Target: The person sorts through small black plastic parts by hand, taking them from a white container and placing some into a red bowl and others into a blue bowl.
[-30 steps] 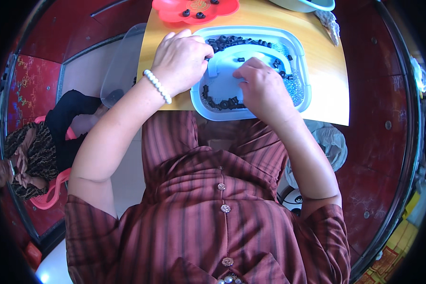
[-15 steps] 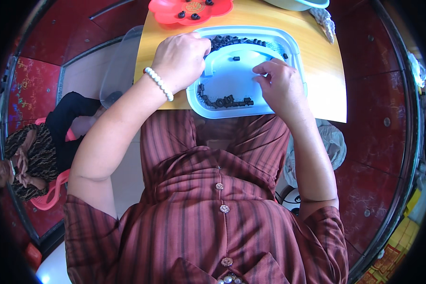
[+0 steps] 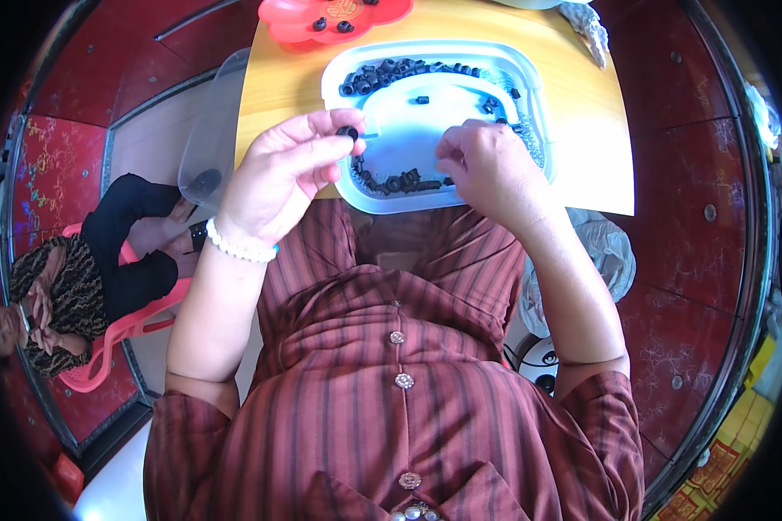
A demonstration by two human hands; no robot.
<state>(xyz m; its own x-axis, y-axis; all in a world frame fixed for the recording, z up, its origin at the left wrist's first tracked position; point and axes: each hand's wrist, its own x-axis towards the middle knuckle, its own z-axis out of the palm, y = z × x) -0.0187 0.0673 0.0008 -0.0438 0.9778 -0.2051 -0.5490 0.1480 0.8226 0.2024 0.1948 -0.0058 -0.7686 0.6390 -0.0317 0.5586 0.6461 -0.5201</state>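
Note:
Between the thumb and fingers of my left hand [image 3: 295, 165] is a small black round part [image 3: 347, 133], held just off the left edge of a pale blue-white plastic tray [image 3: 356, 204]. My right hand [image 3: 500, 169] hovers over the tray's right side, its fingertips pressed together and turned down; whatever they hold, if anything, is hidden. Small black parts [image 3: 382, 78] are heaped along the tray's far side. Another cluster of black parts [image 3: 397, 182] lies along the near side, and one black piece [image 3: 422, 100] sits alone in the middle.
A red flower-shaped plate [image 3: 300, 33] with several black parts stands at the table's far left. A greenish basin [image 3: 530, 3] and a crumpled bag [image 3: 586, 33] are at the far right. To the left, another person [image 3: 61, 286] sits on a pink chair [image 3: 104, 352].
My left hand has drawn back toward me from the far parts heap and now shows a black part in its fingers. My right hand has moved slightly left and closed its fingertips.

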